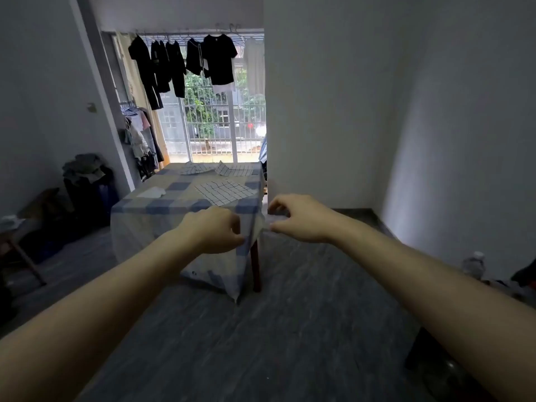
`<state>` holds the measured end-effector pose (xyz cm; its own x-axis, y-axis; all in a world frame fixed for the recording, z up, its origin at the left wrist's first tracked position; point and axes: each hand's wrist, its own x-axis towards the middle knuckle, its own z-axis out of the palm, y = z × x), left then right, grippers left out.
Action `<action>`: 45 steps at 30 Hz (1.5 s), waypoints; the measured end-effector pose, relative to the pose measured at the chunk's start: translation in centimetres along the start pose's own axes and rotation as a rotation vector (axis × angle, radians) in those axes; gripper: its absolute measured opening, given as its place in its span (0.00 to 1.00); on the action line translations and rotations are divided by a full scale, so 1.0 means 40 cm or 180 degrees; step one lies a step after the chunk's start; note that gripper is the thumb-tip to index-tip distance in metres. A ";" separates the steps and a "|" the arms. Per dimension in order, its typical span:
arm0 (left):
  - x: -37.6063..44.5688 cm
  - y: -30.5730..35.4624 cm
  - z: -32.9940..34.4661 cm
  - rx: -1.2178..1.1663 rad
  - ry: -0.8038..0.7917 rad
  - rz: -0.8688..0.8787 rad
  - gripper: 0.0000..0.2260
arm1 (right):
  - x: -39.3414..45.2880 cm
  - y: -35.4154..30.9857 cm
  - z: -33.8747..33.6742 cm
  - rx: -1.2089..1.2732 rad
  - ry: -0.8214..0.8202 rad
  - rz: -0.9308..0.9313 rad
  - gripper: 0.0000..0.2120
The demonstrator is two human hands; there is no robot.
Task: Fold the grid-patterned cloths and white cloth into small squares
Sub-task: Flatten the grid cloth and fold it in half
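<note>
A grid-patterned cloth (pixel 226 192) lies flat on the table near its right corner. Two more grid-patterned cloths (pixel 193 169) (pixel 235 170) lie rumpled at the table's far edge. A small folded white cloth (pixel 152 192) rests on the table's left side. My left hand (pixel 214 229) and my right hand (pixel 295 219) are out in front of the table's near right corner, both pinching a pale cloth (pixel 257 227) stretched between them. I cannot tell whether this cloth is separate from the hanging tablecloth corner.
The table wears a blue and beige checked tablecloth (pixel 162 206) that hangs to the floor, with a red-brown leg (pixel 255 265) showing. Dark clothes (pixel 185 62) hang at the barred window. Piled clothing (pixel 84 169) stands left, a water bottle (pixel 474 264) right.
</note>
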<state>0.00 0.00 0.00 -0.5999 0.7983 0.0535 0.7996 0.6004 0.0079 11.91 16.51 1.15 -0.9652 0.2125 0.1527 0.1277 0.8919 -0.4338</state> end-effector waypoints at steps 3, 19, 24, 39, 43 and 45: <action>0.044 -0.063 -0.006 0.0116 0.0126 -0.0081 0.12 | 0.084 -0.015 0.012 0.0032 0.0019 0.0046 0.22; 0.309 -0.438 -0.079 0.0150 0.0362 -0.0146 0.13 | 0.578 -0.137 0.070 0.0008 0.0172 0.0024 0.23; 0.398 -0.500 -0.050 0.0095 0.0297 -0.0174 0.13 | 0.685 -0.107 0.093 0.0016 0.0083 0.0057 0.23; 0.840 -0.584 -0.024 0.0012 0.0378 -0.0354 0.12 | 1.110 0.118 0.042 0.0002 -0.0074 0.0005 0.21; 0.961 -0.598 -0.009 -0.0026 0.0410 -0.0429 0.11 | 1.228 0.197 0.020 0.0085 -0.0106 0.0011 0.19; 1.011 -0.609 0.011 -0.0157 0.0371 -0.0475 0.11 | 1.277 0.231 0.030 0.0136 -0.0125 -0.0001 0.19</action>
<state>-43.75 17.66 1.55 -0.7072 0.6878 0.1635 0.7040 0.7065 0.0730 -36.48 35.14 3.90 -0.9735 0.1956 0.1182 0.1183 0.8740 -0.4714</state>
